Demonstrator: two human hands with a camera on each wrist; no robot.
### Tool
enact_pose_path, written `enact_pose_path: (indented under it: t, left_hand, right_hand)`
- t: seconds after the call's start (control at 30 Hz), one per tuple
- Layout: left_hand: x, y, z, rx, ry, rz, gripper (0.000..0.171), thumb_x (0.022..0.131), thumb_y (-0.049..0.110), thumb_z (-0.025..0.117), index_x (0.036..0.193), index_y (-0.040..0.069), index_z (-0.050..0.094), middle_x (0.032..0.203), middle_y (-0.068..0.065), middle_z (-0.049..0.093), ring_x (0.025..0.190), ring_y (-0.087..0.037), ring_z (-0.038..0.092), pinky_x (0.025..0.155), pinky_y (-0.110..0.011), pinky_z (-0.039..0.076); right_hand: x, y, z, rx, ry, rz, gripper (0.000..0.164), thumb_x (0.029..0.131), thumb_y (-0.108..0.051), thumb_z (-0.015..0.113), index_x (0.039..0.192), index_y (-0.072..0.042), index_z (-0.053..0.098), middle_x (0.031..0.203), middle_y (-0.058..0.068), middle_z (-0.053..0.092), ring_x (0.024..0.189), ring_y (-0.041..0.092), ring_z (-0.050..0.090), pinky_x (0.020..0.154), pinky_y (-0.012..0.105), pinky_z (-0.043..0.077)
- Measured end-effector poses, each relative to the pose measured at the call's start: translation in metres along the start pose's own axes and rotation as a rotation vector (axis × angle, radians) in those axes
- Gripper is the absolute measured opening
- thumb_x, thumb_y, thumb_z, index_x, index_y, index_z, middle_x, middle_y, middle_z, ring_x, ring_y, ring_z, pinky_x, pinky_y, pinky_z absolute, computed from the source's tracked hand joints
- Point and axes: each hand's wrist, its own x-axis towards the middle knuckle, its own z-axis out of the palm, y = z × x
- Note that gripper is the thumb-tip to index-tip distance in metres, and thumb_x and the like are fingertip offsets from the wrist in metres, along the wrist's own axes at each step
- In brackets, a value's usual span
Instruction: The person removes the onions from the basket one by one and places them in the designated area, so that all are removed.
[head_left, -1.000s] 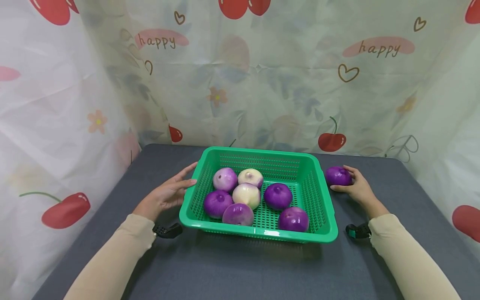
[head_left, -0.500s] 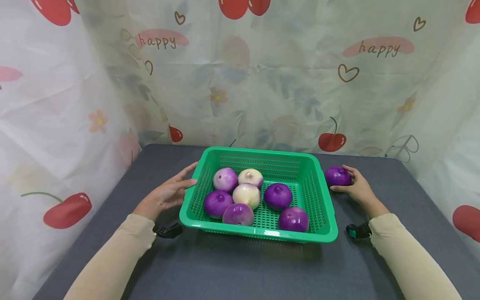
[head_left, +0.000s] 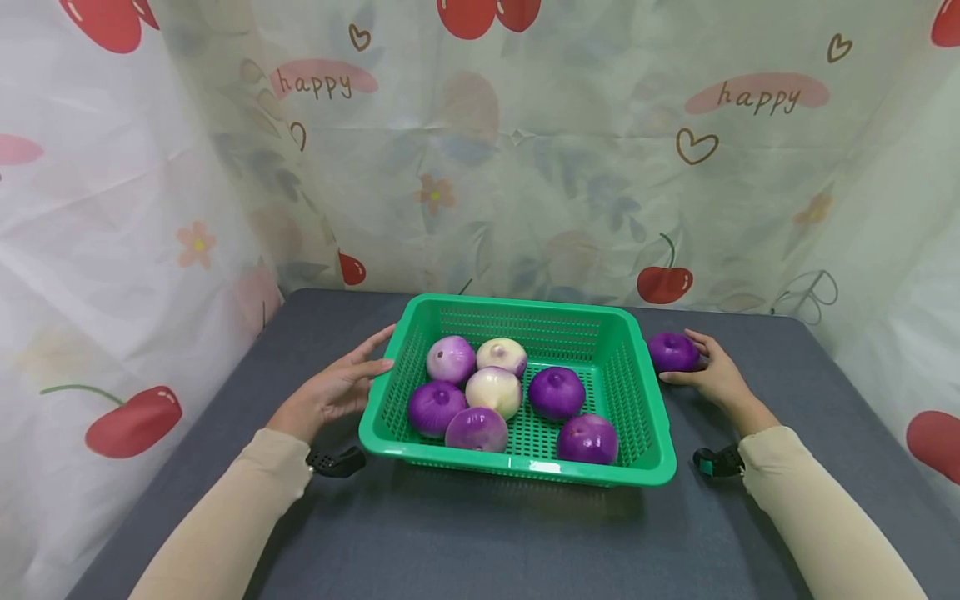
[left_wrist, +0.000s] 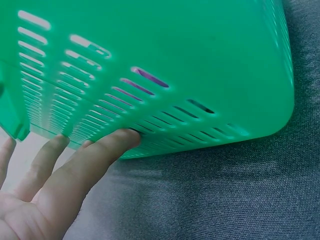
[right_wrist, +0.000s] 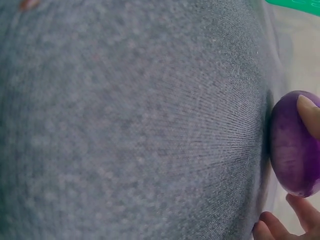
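Two hands show in the head view. Between the thumb and fingers of the right hand (head_left: 720,379) is a round, glossy, deep-purple onion (head_left: 673,352), on or just over the dark grey cloth-like table (head_left: 480,550), right of the basket and toward the far right corner. It should feel firm and fairly dense for its bulk, with a smooth skin that could slip or bruise; a hold across its widest part, from two opposite sides, looks surest. Its colour is even, with a bright sheen. Along the left edge of the green rectangular slotted plastic basket (head_left: 525,303), the left hand (head_left: 330,392) has its fingers extended, thumb at the rim. Seven more purple and whitish onions (head_left: 557,392) sit inside.

In the left wrist view, nearly straight fingers reach to the slotted outer wall, one tip against it; purple shows through some slots.

In the right wrist view, one digit lies on the onion's skin and others are near its lower end. Its shape is a slightly flattened ball; whether its underside touches the table is unclear.
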Motion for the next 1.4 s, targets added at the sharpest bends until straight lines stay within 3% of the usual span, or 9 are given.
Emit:
enact_pose_path:
  t: [0.37, 0.6, 0.7, 0.8, 0.87, 0.93, 1.03, 1.27, 1.4]
  left_hand:
    - [0.003, -0.001, -0.002, 0.016, -0.010, -0.001, 0.071, 0.103, 0.014, 0.047, 0.155, 0.038, 0.007, 0.156, -0.023, 0.017, 0.112, -0.026, 0.060, 0.087, -0.051, 0.052]
    - [0.001, 0.001, -0.002, 0.007, -0.007, -0.008, 0.072, 0.103, 0.013, 0.047, 0.155, 0.039, 0.006, 0.156, -0.023, 0.016, 0.111, -0.026, 0.061, 0.087, -0.052, 0.052]
    - [-0.001, 0.002, -0.001, -0.006, -0.008, -0.009, 0.071, 0.103, 0.013, 0.047, 0.155, 0.038, 0.006, 0.155, -0.024, 0.017, 0.110, -0.025, 0.061, 0.087, -0.052, 0.052]
    - [-0.003, 0.003, 0.000, -0.008, -0.004, -0.008, 0.070, 0.103, 0.013, 0.046, 0.155, 0.038, 0.007, 0.154, -0.024, 0.019, 0.109, -0.024, 0.062, 0.086, -0.051, 0.052]
    - [-0.004, 0.004, 0.001, -0.006, -0.001, -0.007, 0.070, 0.103, 0.013, 0.047, 0.155, 0.038, 0.007, 0.154, -0.024, 0.019, 0.109, -0.024, 0.062, 0.086, -0.051, 0.052]
    - [-0.005, 0.004, 0.001, 0.000, -0.002, -0.004, 0.070, 0.103, 0.014, 0.047, 0.155, 0.038, 0.007, 0.154, -0.024, 0.019, 0.109, -0.024, 0.062, 0.086, -0.051, 0.052]
    - [-0.004, 0.003, 0.000, 0.007, -0.001, -0.002, 0.070, 0.103, 0.014, 0.046, 0.155, 0.038, 0.007, 0.154, -0.023, 0.018, 0.109, -0.024, 0.062, 0.086, -0.052, 0.052]
    - [0.000, 0.001, -0.001, 0.006, 0.009, -0.011, 0.070, 0.103, 0.014, 0.048, 0.155, 0.039, 0.008, 0.153, -0.023, 0.022, 0.109, -0.025, 0.062, 0.086, -0.052, 0.052]
    - [0.000, 0.002, 0.001, -0.002, 0.008, -0.016, 0.071, 0.102, 0.014, 0.049, 0.155, 0.039, 0.008, 0.154, -0.024, 0.020, 0.108, -0.025, 0.063, 0.086, -0.052, 0.053]
  right_hand:
    - [-0.005, -0.008, -0.009, 0.030, 0.011, -0.007, 0.103, 0.084, -0.032, 0.076, 0.156, -0.011, 0.006, 0.156, 0.032, 0.006, 0.140, 0.055, 0.012, 0.106, 0.069, 0.022]
    - [-0.029, -0.059, -0.028, 0.148, 0.040, -0.130, 0.085, 0.093, -0.034, 0.066, 0.157, -0.020, 0.012, 0.160, 0.021, 0.011, 0.144, 0.046, 0.014, 0.108, 0.065, 0.023]
    - [-0.046, -0.089, -0.031, 0.169, 0.041, -0.221, 0.071, 0.096, -0.030, 0.061, 0.155, -0.026, 0.021, 0.158, 0.013, 0.024, 0.144, 0.038, 0.024, 0.111, 0.040, 0.036]
    - [-0.062, -0.117, -0.025, 0.172, 0.022, -0.334, 0.061, 0.097, -0.023, 0.060, 0.151, -0.027, 0.031, 0.148, 0.002, 0.039, 0.139, 0.031, 0.036, 0.096, 0.016, 0.044]
    - [-0.071, -0.132, -0.016, 0.188, -0.011, -0.400, 0.057, 0.097, -0.019, 0.060, 0.148, -0.024, 0.036, 0.143, -0.003, 0.045, 0.136, 0.028, 0.041, 0.088, 0.009, 0.044]
    - [-0.078, -0.142, -0.005, 0.213, -0.066, -0.444, 0.054, 0.097, -0.015, 0.059, 0.146, -0.021, 0.039, 0.142, -0.003, 0.047, 0.134, 0.028, 0.043, 0.088, 0.012, 0.046]
    - [-0.086, -0.150, 0.013, 0.225, -0.161, -0.469, 0.054, 0.096, -0.012, 0.061, 0.145, -0.014, 0.040, 0.146, 0.008, 0.045, 0.136, 0.035, 0.041, 0.089, 0.017, 0.049]
    - [-0.091, -0.148, 0.050, 0.166, -0.380, -0.402, 0.060, 0.089, -0.019, 0.071, 0.142, -0.009, 0.043, 0.147, 0.017, 0.043, 0.134, 0.042, 0.040, 0.102, 0.049, 0.044]
    - [-0.089, -0.142, 0.063, 0.145, -0.459, -0.375, 0.061, 0.088, -0.020, 0.072, 0.140, -0.007, 0.045, 0.142, 0.020, 0.047, 0.131, 0.044, 0.044, 0.103, 0.057, 0.039]
